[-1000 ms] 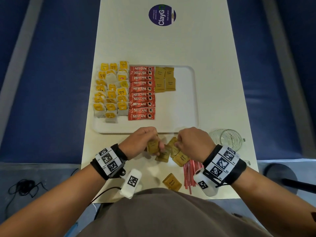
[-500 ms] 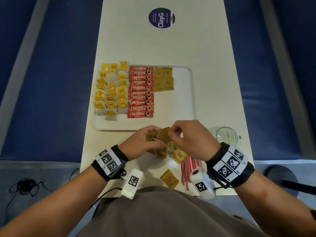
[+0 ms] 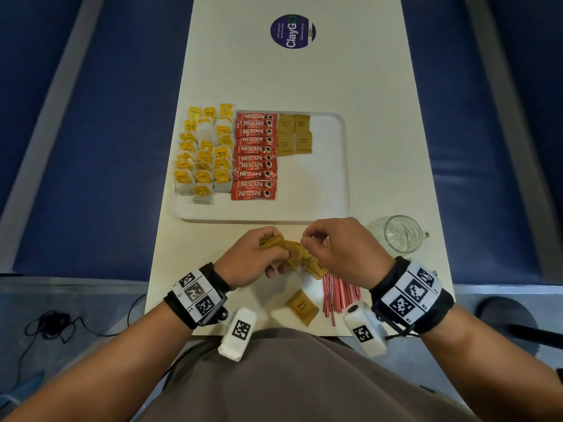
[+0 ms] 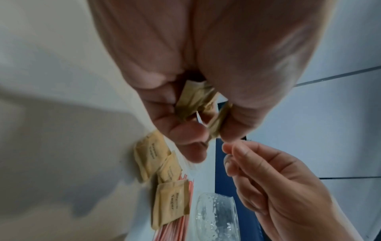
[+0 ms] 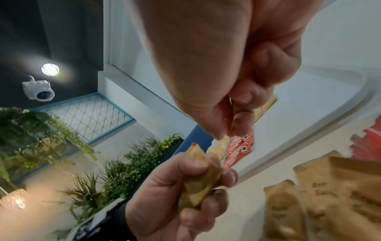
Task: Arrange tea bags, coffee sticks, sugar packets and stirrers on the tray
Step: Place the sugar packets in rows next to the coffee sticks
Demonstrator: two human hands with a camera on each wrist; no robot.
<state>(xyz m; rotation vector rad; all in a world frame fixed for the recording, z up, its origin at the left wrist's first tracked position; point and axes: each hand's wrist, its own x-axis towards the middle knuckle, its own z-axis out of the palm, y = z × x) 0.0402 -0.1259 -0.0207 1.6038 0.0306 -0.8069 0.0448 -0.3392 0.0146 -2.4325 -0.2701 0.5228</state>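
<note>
My left hand (image 3: 268, 254) grips a small bunch of brown sugar packets (image 3: 274, 242) just above the table, in front of the white tray (image 3: 320, 193). The left wrist view shows those held packets (image 4: 195, 101) crumpled between thumb and fingers. My right hand (image 3: 307, 239) hovers beside them, fingertips curled together with nothing between them (image 4: 228, 154). On the tray lie yellow tea bags (image 3: 207, 147), red coffee sticks (image 3: 254, 156) and a few sugar packets (image 3: 294, 134). More loose packets (image 3: 316, 266) and one single packet (image 3: 301, 306) lie on the table by the red-and-white stirrers (image 3: 338, 295).
A glass mug (image 3: 399, 234) stands right of my right hand, near the table's right edge. The right half of the tray is bare white. A purple round sticker (image 3: 292, 32) marks the far end of the table. Blue floor lies on both sides.
My right hand lifted a sugar packet from the table, passed it into the left hand's bunch, then let go. Both hands rose slightly toward the tray.
</note>
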